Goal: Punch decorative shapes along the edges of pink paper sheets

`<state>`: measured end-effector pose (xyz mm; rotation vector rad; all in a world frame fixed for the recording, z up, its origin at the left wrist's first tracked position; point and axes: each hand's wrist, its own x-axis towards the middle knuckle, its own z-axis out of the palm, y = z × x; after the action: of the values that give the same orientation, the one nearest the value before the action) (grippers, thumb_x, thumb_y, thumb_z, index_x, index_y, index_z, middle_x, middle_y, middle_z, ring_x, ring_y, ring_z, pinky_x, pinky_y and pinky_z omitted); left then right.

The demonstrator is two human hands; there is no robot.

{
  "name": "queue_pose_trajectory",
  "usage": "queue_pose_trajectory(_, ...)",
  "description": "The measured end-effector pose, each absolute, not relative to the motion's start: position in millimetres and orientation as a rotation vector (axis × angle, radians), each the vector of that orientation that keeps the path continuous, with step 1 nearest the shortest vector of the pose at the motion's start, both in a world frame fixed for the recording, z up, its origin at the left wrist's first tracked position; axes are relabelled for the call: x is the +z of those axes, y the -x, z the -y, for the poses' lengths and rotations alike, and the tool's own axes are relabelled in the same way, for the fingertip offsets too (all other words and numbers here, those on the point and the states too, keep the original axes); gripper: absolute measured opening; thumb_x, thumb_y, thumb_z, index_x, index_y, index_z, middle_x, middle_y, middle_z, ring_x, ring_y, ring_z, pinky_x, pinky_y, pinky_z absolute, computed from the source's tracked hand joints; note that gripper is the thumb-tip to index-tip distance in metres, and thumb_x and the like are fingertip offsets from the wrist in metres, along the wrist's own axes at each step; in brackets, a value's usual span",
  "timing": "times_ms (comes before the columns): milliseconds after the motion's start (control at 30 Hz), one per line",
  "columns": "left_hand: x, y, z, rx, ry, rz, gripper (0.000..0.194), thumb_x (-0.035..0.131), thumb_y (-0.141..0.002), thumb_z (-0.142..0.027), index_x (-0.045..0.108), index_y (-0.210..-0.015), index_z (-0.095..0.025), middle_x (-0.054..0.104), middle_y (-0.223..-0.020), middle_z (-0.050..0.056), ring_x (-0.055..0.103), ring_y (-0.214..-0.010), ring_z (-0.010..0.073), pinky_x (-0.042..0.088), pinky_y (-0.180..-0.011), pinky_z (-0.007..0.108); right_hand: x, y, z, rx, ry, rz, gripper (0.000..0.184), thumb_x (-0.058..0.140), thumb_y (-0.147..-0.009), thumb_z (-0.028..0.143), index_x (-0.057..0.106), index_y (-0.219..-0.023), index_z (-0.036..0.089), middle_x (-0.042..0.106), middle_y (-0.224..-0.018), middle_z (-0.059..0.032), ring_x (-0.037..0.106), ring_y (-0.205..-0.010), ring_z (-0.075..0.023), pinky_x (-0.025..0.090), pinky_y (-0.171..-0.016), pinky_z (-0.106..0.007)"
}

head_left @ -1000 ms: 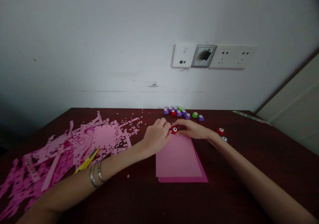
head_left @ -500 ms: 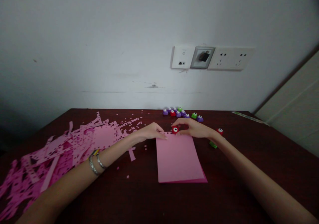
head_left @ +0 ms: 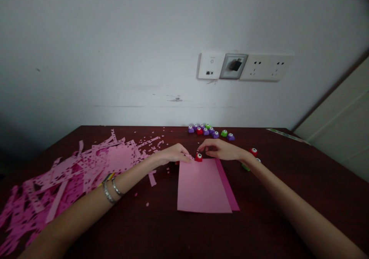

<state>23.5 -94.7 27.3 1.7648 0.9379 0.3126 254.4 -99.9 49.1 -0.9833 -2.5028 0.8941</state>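
A light pink paper sheet lies on a darker pink sheet in the middle of the dark wooden table. A small red craft punch sits on the far edge of the top sheet. My left hand pinches the sheet's far left corner, fingers closed on the paper. My right hand hovers just right of the punch, fingers curled and loose, touching or nearly touching it; I cannot make out a firm grip.
A pile of punched pink paper strips and confetti covers the table's left. Several purple, red and green punches stand by the wall; a red punch and a green one lie beside my right wrist. Wall sockets hang above.
The top sheet has slid left and turned slightly, exposing more of the darker sheet. The red punch moved left and nearer with it. My right hand's fingers have loosened off the punch.
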Motion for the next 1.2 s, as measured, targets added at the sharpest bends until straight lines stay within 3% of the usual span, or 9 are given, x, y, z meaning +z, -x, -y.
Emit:
queue_pose_trajectory(133, 28.1, -23.5, 98.0, 0.186, -1.77, -1.05, 0.027, 0.06, -0.064, -0.042, 0.063, -0.067, -0.015, 0.048, -0.048, -0.005, 0.039, -0.039, 0.0056, 0.028, -0.036, 0.018, 47.6, -257.0, 98.0, 0.906, 1.061, 2.528, 0.038, 0.051, -0.072, 0.008, 0.056, -0.109, 0.015, 0.059, -0.102, -0.007, 0.054, -0.086, -0.0152, 0.046, -0.073, -0.028)
queue_pose_trajectory(367, 25.1, -25.3, 99.4, 0.058, -1.697, -1.102, 0.029, 0.059, -0.065, -0.044, 0.061, -0.068, -0.015, 0.054, -0.05, -0.002, 0.046, -0.036, 0.0078, 0.032, -0.032, 0.018, 37.9, -250.1, 97.0, 0.768, 1.063, 2.606, 0.033, 0.063, -0.071, 0.032, 0.06, -0.1, 0.018, 0.059, -0.095, -0.0051, 0.053, -0.081, -0.0162, 0.043, -0.068, -0.027)
queue_pose_trajectory(567, 29.0, -26.3, 99.5, 0.104, -1.621, -1.076, 0.026, 0.064, -0.062, -0.04, 0.063, -0.064, -0.014, 0.055, -0.049, -0.001, 0.049, -0.039, 0.0084, 0.033, -0.034, 0.019, 30.3, -248.7, 94.8, 0.736, 1.029, 2.584, 0.025, 0.061, -0.073, 0.029, 0.062, -0.095, 0.018, 0.06, -0.091, -0.0041, 0.053, -0.078, -0.0152, 0.042, -0.067, -0.026)
queue_pose_trajectory(800, 33.4, -25.3, 98.0, 0.196, -1.484, -0.973, 0.027, 0.069, -0.06, -0.039, 0.065, -0.068, -0.013, 0.056, -0.052, -0.001, 0.048, -0.041, 0.0064, 0.034, -0.038, 0.019, 48.1, -254.3, 98.9, 0.988, 1.044, 2.48, 0.029, 0.058, -0.075, 0.03, 0.061, -0.102, 0.017, 0.063, -0.097, -0.0042, 0.056, -0.083, -0.0159, 0.044, -0.071, -0.028)
queue_pose_trajectory(1000, 36.9, -26.6, 98.7, 0.202, -1.467, -0.949, 0.026, 0.069, -0.06, -0.038, 0.065, -0.066, -0.013, 0.053, -0.049, -0.003, 0.044, -0.037, 0.005, 0.03, -0.037, 0.019, 56.6, -256.5, 101.3, 1.075, 1.113, 2.378, 0.034, 0.062, -0.071, 0.039, 0.062, -0.095, 0.015, 0.064, -0.089, -0.0051, 0.056, -0.077, -0.0154, 0.044, -0.064, -0.027)
queue_pose_trajectory(1200, 35.6, -27.1, 98.6, 0.191, -1.463, -0.918, 0.027, 0.069, -0.06, -0.039, 0.066, -0.069, -0.014, 0.054, -0.051, -0.002, 0.043, -0.038, 0.0052, 0.03, -0.038, 0.02, 59.3, -258.6, 101.3, 1.054, 1.1, 2.399, 0.032, 0.063, -0.07, 0.035, 0.064, -0.097, 0.017, 0.064, -0.089, -0.0037, 0.054, -0.072, -0.0137, 0.042, -0.061, -0.026)
